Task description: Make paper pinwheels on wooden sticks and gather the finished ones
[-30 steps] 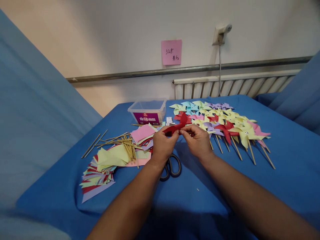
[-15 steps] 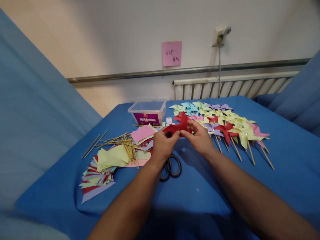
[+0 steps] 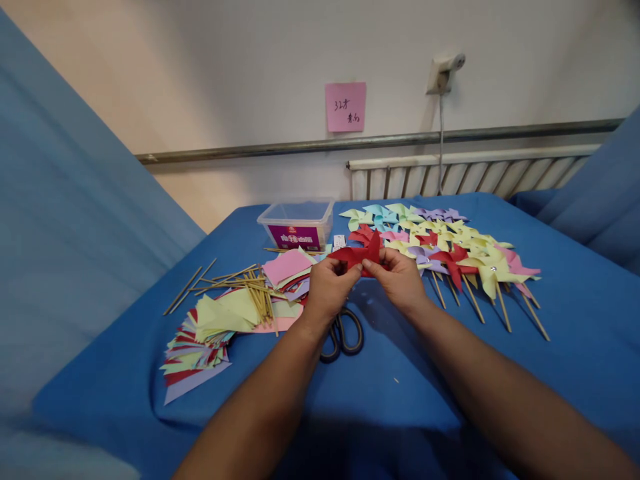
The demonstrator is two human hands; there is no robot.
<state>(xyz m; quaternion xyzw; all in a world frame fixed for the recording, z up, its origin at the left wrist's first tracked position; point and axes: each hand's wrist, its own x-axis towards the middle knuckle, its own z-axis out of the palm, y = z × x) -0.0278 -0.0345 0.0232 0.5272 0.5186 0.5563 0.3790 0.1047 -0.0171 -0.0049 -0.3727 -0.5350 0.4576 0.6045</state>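
Between my two hands, a red paper pinwheel (image 3: pixel 361 255) is held above the table, its blades folded and curling upward. My left hand (image 3: pixel 330 287) pinches its near left side with thumb and fingers. From the right, my right hand (image 3: pixel 397 277) grips the same paper, its thumb tip close to the left thumb at the middle. Whether a pin or stick sits in the paper is hidden by the fingers. Black-handled scissors (image 3: pixel 351 331) lie just below my hands, their blades covered by my left hand.
Finished pinwheels (image 3: pixel 490 268) on sticks lie in rows at the right. Loose wooden sticks (image 3: pixel 257 293) and fanned coloured paper (image 3: pixel 227 313) are on the left. Behind stand a clear plastic tub (image 3: pixel 295 227) and a small white box (image 3: pixel 339 243). Blue cloth (image 3: pixel 390 413) covers the table.
The red pinwheel has turned slightly in my hands, its upright blade tilting to the right and lower. My right fingers have closed in nearer to the paper.
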